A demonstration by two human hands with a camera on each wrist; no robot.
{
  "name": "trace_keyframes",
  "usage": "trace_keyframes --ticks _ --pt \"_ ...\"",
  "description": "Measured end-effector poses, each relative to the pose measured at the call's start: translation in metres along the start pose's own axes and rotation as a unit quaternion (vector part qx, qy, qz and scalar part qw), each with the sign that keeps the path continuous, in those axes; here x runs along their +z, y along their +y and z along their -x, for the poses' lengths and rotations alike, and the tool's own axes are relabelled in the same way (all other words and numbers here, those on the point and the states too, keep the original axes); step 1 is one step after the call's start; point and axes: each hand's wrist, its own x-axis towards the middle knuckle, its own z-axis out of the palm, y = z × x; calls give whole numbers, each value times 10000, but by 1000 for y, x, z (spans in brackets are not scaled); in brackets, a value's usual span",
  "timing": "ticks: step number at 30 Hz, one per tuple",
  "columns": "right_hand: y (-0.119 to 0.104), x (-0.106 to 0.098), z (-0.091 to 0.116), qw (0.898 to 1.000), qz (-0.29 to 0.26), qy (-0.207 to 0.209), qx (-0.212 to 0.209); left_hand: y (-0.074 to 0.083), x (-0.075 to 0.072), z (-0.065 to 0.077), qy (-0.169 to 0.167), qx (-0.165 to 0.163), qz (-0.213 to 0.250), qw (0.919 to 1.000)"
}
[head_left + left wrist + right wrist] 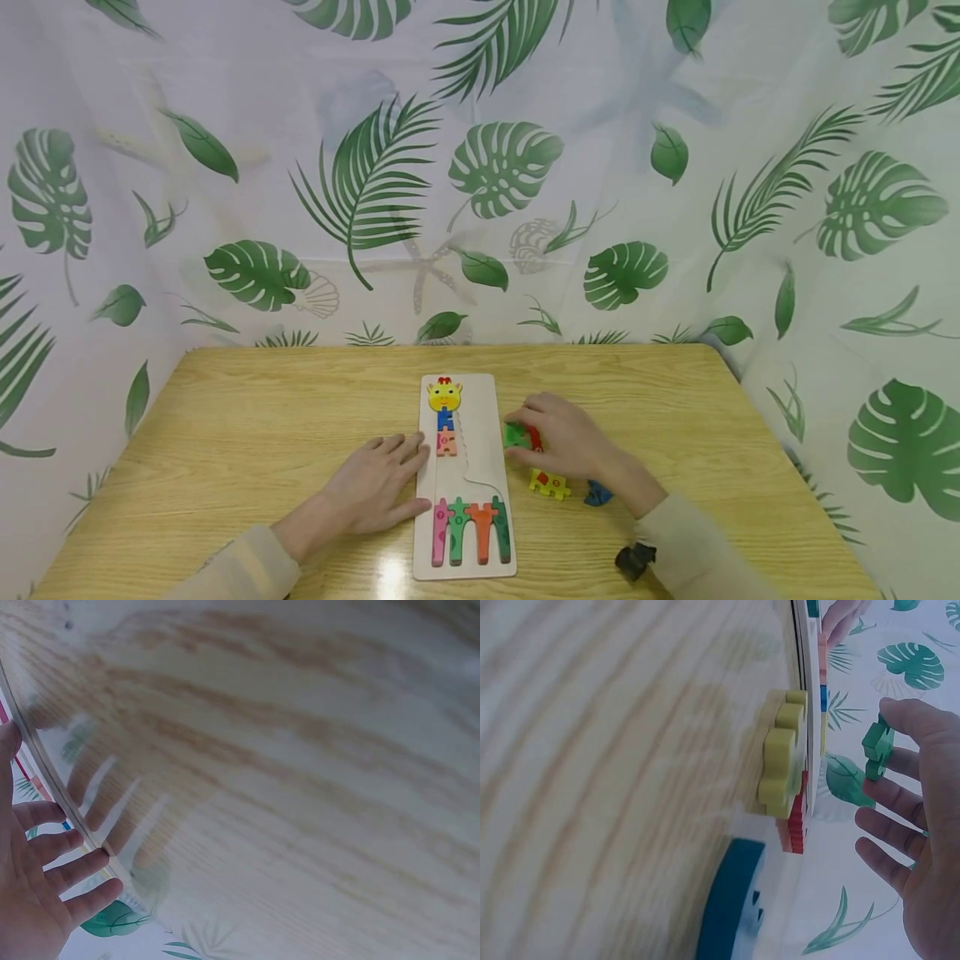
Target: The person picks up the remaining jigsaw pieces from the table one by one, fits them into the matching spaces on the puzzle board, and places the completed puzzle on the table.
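Note:
A pale giraffe puzzle board (480,417) lies upright before me. Set in it are the yellow head (445,397), a blue piece (446,419) and a pink piece (447,443) below it, and several coloured leg pieces (483,533) at the bottom. My left hand (375,485) rests with spread fingers at the board's left edge. To the right of the board, my right hand (564,433) pinches a green puzzle piece (878,746) between thumb and fingers, above the table.
Loose on the table by the right hand are a yellow piece (551,485), a red piece (798,817) and a blue piece (597,493). A small black object (634,561) is by the right sleeve. Behind the wooden table (300,383) hangs a leaf-patterned curtain (480,250).

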Motion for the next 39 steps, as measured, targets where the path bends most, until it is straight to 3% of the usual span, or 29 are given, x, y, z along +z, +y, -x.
trace_keyframes --ticks 10,27,39 --pt "-9 3 -11 9994 -162 31 -298 -1 2 -1 28 19 3 10000" --pt "-23 9 -21 9993 -212 -235 -201 -1 2 -1 37 15 -17 10000" --pt "-35 17 -31 9978 -192 -426 -474 0 2 -1 -20 -5 -151 9999"
